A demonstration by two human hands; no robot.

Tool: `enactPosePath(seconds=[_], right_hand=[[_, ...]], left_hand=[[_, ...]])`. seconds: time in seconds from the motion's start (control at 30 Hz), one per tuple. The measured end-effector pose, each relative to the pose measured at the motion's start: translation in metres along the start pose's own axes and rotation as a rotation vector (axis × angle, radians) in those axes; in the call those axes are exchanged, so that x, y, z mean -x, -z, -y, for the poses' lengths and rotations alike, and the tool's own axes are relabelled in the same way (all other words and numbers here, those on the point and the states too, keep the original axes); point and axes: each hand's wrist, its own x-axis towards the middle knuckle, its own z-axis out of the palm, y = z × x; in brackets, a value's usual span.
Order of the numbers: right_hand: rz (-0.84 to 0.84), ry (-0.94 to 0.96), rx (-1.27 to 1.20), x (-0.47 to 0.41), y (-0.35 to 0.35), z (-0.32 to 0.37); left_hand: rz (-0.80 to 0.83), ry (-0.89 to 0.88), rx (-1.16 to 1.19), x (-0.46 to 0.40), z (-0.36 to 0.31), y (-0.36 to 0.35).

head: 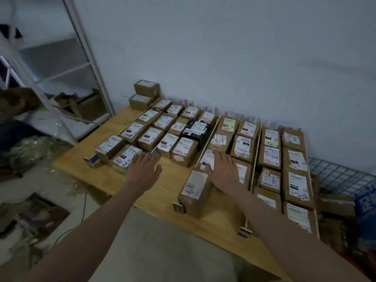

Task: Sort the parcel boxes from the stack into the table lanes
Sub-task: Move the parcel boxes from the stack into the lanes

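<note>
Brown cardboard parcel boxes with white labels fill lanes on a wooden table [162,186], split by thin wooden dividers [207,141]. My left hand [143,169] hovers flat with straight fingers over the table, its fingertips near a labelled box [125,155] in the left lane. My right hand [222,169] lies flat, fingers straight, on a box [242,173] in the middle lane. A taller box [194,192] stands just left of that hand. A black parcel [197,130] sits among the brown ones. Two stacked boxes [145,94] stand at the far left corner.
A metal shelf frame [87,53] leans at the left with cartons behind it. Crumpled plastic wrap [36,147] and clutter lie on the floor at left. A wire grid [341,176] and a blue printed box [366,206] are at the right. A white wall backs the table.
</note>
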Motion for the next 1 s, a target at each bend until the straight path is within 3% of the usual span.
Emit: enactPosePath(seconds=[0.47,1.0], right_hand=[[0.029,0.075,0.025,-0.068,-0.062,0.175],[0.075,0.03,-0.069,-0.283,-0.162,0.293]], left_hand=[[-0.03,0.055,0.014,-0.028,0.194,-0.006],[0.079,0.084,-0.027,-0.212,0.36,-0.045]])
